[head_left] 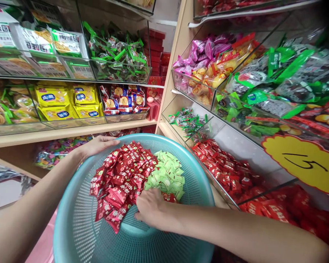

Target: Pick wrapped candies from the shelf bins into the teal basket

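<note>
The right hand reaches down into the blue-green basin, its fingers curled in at the near edge of the packets; whether anything is pinched inside it cannot be told, since the palm is hidden. The red packets lie just to its left and beyond, touching its fingers, in a heap whose long axis slants from far right to near left, while the packets themselves point every way. The pale green packets form a smaller heap straight beyond the knuckles and slightly to the right. The right hand is nearer to both heaps; the left hand, farther off to its left, lies over the far-left rim with fingers stretched out, its thumb hidden, so how firmly it grips cannot be told. Counted, there are two hands, one basin, one red heap and one pale green heap; the packets overlap too much to number singly. Just beyond the right wrist some darker red wrappers show, their number unclear. Farther out to the right are a bin of red-wrapped sweets and one yellow price card marked 15; far beyond on the left, four yellow packs show their fronts
</note>
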